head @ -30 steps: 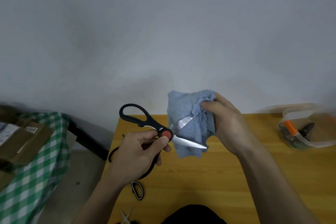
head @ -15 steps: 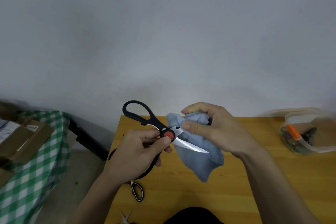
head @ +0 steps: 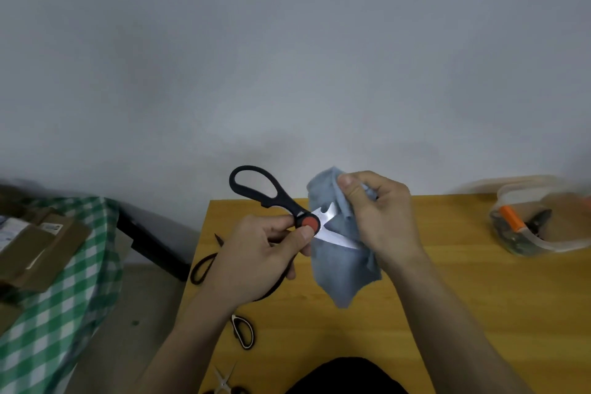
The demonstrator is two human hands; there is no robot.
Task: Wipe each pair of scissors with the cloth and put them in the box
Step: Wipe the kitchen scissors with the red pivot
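Bare table [head: 447, 281] before the box [head: 543, 243] — scissors [head: 244, 331] crowd left.

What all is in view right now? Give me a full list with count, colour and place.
kitchen scissors: 1, black handles with red pivot, blades open, held above the table
cloth: 1, light blue, draped round the open blades
loose scissors: at least 3, dark, black-and-white and small silver, on the table's left edge, partly hidden
box: 1, clear plastic, far right of the table, holding an orange-handled tool and dark ones
table: 1, yellow wood
checked cloth: 1, green and white, on the left
cardboard packages: a few, brown, on the checked cloth
wall: grey, behind
left hand: grip at the scissors' pivot
right hand: pinches the cloth
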